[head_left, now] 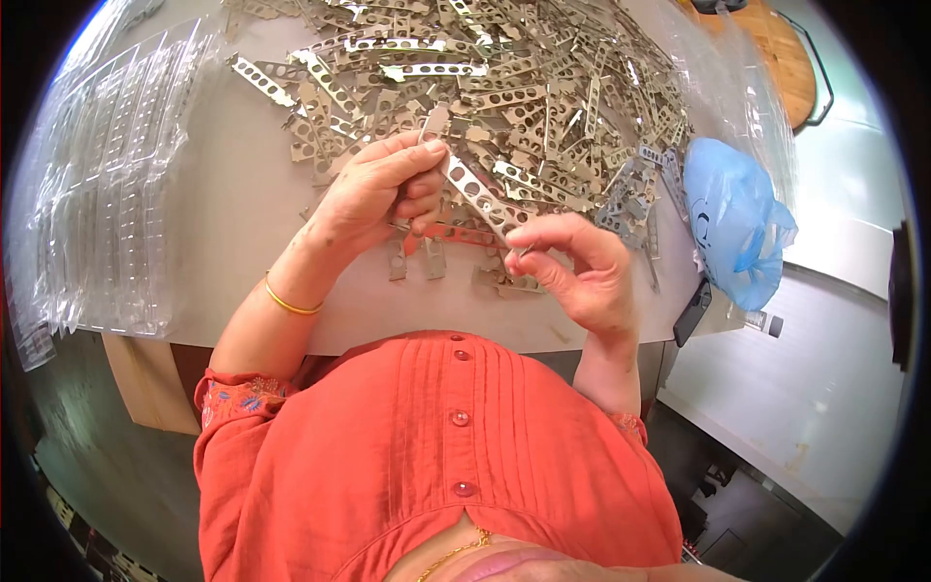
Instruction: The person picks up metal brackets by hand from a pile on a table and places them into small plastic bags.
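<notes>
A perforated metal strip with a row of round holes is held slantwise over the table's near part, between my two hands. My left hand is closed, its thumb and index finger pinching the upper end while the other fingers curl in. At the lower end, my right hand pinches with thumb and fingertips. Just beyond both hands spreads a large heap of similar metal strips. Beneath the held strip lie a few loose pieces, one reddish strip among them, partly hidden by my hands.
Stacked clear plastic trays line the left side of the table; more clear plastic lies at the right. A blue plastic bag and a dark phone sit at the right edge. A round wooden stool stands beyond.
</notes>
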The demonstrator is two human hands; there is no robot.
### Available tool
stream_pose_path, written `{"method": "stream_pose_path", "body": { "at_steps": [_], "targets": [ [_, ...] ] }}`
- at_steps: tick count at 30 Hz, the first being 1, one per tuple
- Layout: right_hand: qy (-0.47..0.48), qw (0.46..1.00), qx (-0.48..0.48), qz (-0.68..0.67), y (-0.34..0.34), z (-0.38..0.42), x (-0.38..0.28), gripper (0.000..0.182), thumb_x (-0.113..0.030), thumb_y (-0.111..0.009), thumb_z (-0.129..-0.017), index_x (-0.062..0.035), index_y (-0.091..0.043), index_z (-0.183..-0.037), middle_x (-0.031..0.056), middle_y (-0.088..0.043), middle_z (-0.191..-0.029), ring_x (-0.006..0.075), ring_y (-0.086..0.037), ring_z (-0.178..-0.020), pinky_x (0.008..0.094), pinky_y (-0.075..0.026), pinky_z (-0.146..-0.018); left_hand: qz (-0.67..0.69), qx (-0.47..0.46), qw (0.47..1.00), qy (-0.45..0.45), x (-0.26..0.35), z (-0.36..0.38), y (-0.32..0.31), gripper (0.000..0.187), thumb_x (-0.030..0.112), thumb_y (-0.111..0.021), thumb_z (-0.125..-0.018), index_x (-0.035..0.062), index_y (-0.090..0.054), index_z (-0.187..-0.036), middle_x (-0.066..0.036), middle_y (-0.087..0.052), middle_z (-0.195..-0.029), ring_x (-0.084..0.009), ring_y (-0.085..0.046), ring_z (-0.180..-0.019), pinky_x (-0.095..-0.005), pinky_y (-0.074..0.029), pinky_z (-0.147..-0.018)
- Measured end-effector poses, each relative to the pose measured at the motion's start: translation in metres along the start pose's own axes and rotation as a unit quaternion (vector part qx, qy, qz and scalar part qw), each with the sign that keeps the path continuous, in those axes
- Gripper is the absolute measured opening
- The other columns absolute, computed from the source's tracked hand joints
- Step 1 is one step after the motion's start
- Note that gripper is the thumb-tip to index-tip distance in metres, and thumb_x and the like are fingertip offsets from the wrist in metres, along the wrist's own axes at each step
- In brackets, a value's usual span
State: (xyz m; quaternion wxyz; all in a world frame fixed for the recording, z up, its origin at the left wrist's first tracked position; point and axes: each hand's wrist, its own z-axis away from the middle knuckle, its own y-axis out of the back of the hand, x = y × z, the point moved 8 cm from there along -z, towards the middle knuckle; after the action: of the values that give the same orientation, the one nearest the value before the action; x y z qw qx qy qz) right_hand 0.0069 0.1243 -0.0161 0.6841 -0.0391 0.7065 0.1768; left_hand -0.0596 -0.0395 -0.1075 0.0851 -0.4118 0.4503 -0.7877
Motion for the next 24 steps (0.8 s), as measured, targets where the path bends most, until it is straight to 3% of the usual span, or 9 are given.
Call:
{"method": "stream_pose_path", "body": {
  "at_steps": [3, 7, 17, 24],
  "targets": [
    [0.036, 0.998, -0.031, 0.045, -0.007, 0.002, -0.002, 0.021, 0.003, -0.075, -0.086, -0.0033, -0.073, -0.106, 0.0070, -0.073, -0.096, 0.0104, -0.068, -0.080, 0.0248, -0.054, -0.070, 0.025, 0.018, 0.999, -0.008, 0.000, 0.000, 0.001, 0.019, 0.021, -0.049, -0.107, 0.0037, -0.056, -0.102, 0.003, -0.042, -0.067, -0.0069, -0.038, -0.051, -0.0256, -0.042, -0.049],
    [0.055, 0.998, 0.024, 0.019, -0.005, 0.005, -0.006, 0.019, 0.005, -0.074, -0.087, -0.0024, -0.072, -0.104, 0.0066, -0.072, -0.092, 0.0114, -0.068, -0.080, 0.0245, -0.054, -0.068, 0.011, 0.034, 0.999, -0.010, 0.001, -0.002, 0.004, 0.021, 0.020, -0.050, -0.107, 0.0008, -0.057, -0.106, 0.002, -0.042, -0.067, -0.0073, -0.038, -0.052, -0.0257, -0.043, -0.049],
    [0.040, 0.998, 0.026, 0.029, -0.015, 0.006, 0.004, 0.017, 0.005, -0.072, -0.089, -0.0010, -0.071, -0.105, 0.0077, -0.073, -0.095, 0.0119, -0.069, -0.083, 0.0246, -0.057, -0.073, 0.015, 0.006, 1.000, 0.006, -0.001, 0.000, 0.002, 0.023, 0.020, -0.052, -0.105, -0.0012, -0.057, -0.114, 0.002, -0.041, -0.066, -0.0078, -0.039, -0.052, -0.0259, -0.042, -0.048],
    [-0.006, 0.980, 0.044, -0.195, -0.037, 0.004, 0.023, 0.013, 0.001, -0.063, -0.098, -0.0015, -0.064, -0.111, 0.0122, -0.072, -0.099, 0.0172, -0.071, -0.085, 0.0283, -0.060, -0.074, 0.053, -0.059, 0.997, 0.015, -0.007, 0.003, -0.014, 0.031, 0.019, -0.053, -0.105, -0.0047, -0.056, -0.126, 0.005, -0.036, -0.060, -0.0075, -0.036, -0.047, -0.0257, -0.039, -0.045]
  ]
}}
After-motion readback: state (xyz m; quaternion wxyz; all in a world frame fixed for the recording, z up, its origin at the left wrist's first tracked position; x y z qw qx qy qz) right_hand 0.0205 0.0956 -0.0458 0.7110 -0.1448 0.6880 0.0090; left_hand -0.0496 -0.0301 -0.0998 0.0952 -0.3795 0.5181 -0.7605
